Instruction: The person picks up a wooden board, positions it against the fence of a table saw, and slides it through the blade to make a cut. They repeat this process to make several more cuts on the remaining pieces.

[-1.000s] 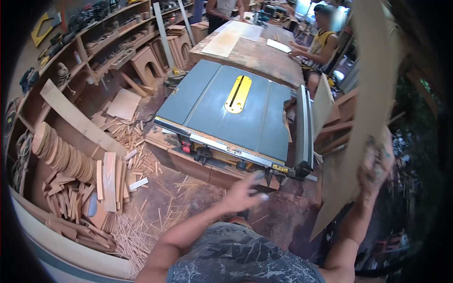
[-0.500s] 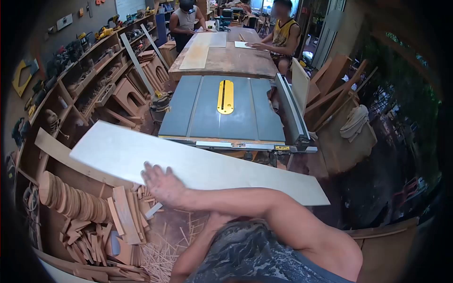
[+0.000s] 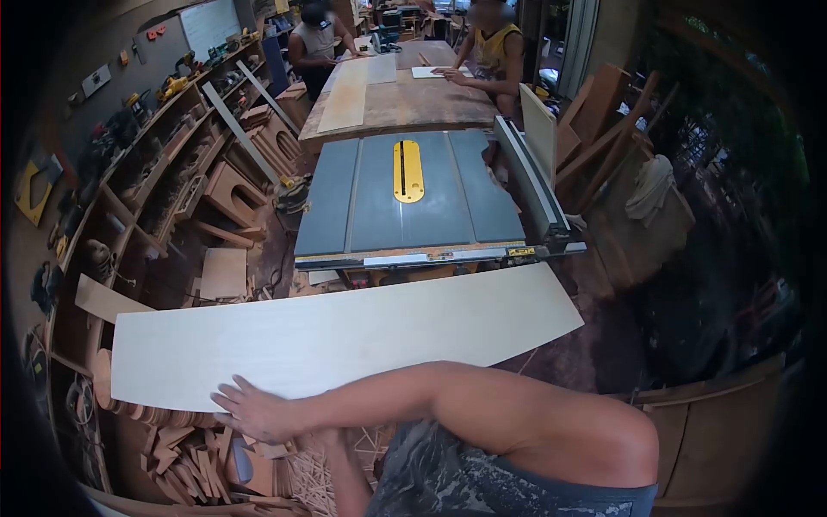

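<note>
A long pale board (image 3: 345, 332) lies crosswise before me, in front of the table saw (image 3: 379, 207). My right hand (image 3: 257, 415) reaches across my body to the board's near edge, left of its middle. Its fingers are spread and stretched out flat over that edge. My left hand (image 3: 320, 441) is mostly hidden behind my right forearm, close under the near edge; its fingers do not show. The saw's grey top has a yellow insert (image 3: 409, 171) around the blade slot, and no blade is visible above it.
Wood offcuts (image 3: 194, 461) are heaped at lower left. Shelves with tools (image 3: 159, 185) line the left wall. Behind the saw stands a wooden worktable (image 3: 405, 103) with two people at it. The saw fence (image 3: 534, 185) and leaning planks (image 3: 594, 121) are on the right.
The board has swung round: its left end has come down and nearer, its right end up and away. My right hand has moved down and left with it. The view has shifted slightly.
</note>
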`<state>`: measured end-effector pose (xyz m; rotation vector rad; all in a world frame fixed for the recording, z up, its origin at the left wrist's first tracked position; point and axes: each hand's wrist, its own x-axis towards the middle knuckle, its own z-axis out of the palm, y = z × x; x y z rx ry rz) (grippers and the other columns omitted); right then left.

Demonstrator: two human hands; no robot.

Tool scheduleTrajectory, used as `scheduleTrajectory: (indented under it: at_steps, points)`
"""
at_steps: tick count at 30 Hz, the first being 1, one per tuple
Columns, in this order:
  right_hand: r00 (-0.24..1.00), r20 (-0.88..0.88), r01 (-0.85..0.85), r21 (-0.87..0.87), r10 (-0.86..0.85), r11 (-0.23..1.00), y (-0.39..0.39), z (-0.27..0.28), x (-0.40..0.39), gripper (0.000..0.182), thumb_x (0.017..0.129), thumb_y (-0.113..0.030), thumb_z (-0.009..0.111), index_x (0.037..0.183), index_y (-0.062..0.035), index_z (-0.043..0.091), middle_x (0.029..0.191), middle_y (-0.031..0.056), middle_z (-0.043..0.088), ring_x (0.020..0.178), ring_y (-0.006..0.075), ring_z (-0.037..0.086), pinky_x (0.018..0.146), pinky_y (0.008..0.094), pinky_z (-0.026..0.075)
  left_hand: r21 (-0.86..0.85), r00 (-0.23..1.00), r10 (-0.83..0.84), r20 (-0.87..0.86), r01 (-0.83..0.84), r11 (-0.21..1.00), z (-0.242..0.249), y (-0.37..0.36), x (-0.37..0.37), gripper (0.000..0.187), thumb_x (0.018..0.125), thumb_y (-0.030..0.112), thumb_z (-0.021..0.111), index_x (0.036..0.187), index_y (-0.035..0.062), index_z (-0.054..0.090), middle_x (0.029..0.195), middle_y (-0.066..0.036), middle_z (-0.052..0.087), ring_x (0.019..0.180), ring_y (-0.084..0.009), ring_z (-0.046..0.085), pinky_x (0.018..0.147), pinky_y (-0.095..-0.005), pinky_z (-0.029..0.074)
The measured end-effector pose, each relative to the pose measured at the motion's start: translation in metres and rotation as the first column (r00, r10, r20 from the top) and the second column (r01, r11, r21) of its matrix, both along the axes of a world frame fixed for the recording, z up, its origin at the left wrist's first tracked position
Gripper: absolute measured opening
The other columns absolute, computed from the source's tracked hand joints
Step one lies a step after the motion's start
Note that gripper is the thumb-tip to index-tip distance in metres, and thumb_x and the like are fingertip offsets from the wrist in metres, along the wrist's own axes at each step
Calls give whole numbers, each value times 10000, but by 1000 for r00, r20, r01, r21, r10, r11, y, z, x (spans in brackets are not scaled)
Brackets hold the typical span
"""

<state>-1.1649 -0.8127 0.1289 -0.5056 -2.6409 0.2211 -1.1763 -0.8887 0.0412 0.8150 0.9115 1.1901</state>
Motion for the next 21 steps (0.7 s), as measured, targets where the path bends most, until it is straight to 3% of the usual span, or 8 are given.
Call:
scheduleTrajectory:
  at_steps: [3, 5, 7, 8, 10, 14, 19, 21]
  points:
    - [958, -272, 41, -174, -88, 984, -8, -40, 33, 715, 826, -270, 685, 1442, 60, 531, 1587, 337, 352, 1503, 476, 325, 1224, 605, 261, 1, 987, 151, 55, -151, 989, 11, 11, -35, 549, 959, 152, 679, 1450, -17, 501, 1392, -165, 608, 1272, -300, 607, 1025, -471, 544]
    - [998, -27, 54, -212, -61, 976, -12, 27, 145, 794, 888, -382, 712, 1496, 51, 441, 1586, 342, 340, 1496, 472, 329, 1230, 599, 266, 26, 971, 219, 101, -222, 975, 22, 28, -55, 546, 962, 151, 670, 1454, -13, 498, 1398, -165, 604, 1277, -303, 605, 1027, -475, 542]
    - [976, -176, 102, -168, -132, 981, -7, -8, 229, 960, 860, -391, 776, 1578, 16, 287, 1596, 348, 309, 1480, 496, 333, 1224, 608, 270, 62, 964, 222, 148, -233, 970, 28, 54, -66, 544, 964, 150, 660, 1457, -9, 496, 1404, -165, 600, 1282, -307, 603, 1030, -479, 541]
    - [967, -55, 237, -170, -249, 956, -11, -24, 275, 1004, 859, -438, 777, 1599, 4, 262, 1618, 341, 276, 1495, 499, 309, 1236, 614, 254, 135, 968, 191, 164, -214, 968, 22, 75, -67, 544, 965, 156, 644, 1466, 7, 494, 1424, -159, 592, 1310, -311, 585, 1071, -478, 517]
    - [829, 277, 540, -175, -485, 823, -27, -16, 354, 1008, 838, -454, 787, 1581, 24, 301, 1629, 325, 278, 1516, 498, 279, 1231, 638, 241, 94, 951, 181, 250, -210, 973, 17, 109, -53, 528, 968, 109, 628, 1459, -18, 480, 1404, -177, 597, 1249, -338, 627, 994, -515, 566]
    - [484, 489, 852, -75, -726, 518, -26, -54, 467, 963, 858, -469, 766, 1612, -79, 311, 1679, 256, 224, 1541, 462, 245, 1218, 680, 232, -52, 921, 127, 369, -117, 992, -43, 189, -27, 491, 976, 66, 602, 1444, -17, 480, 1377, -175, 612, 1210, -357, 652, 974, -530, 592]
    - [395, 425, 909, -51, -814, 414, 1, -105, 536, 853, 934, -503, 672, 1607, -99, 336, 1680, 217, 252, 1540, 444, 247, 1217, 683, 218, -148, 919, -24, 393, 89, 985, -83, 272, 30, 443, 957, 8, 646, 1385, 32, 535, 1368, -134, 630, 1226, -324, 649, 1016, -487, 583]
    - [385, 389, 916, -50, -837, 398, 11, -112, 552, 813, 960, -523, 630, 1603, -110, 352, 1681, 201, 263, 1542, 432, 248, 1214, 693, 204, -200, 932, -13, 361, 91, 976, -107, 311, 38, 463, 988, 44, 634, 1434, 41, 508, 1408, -128, 609, 1297, -298, 594, 1111, -472, 496]
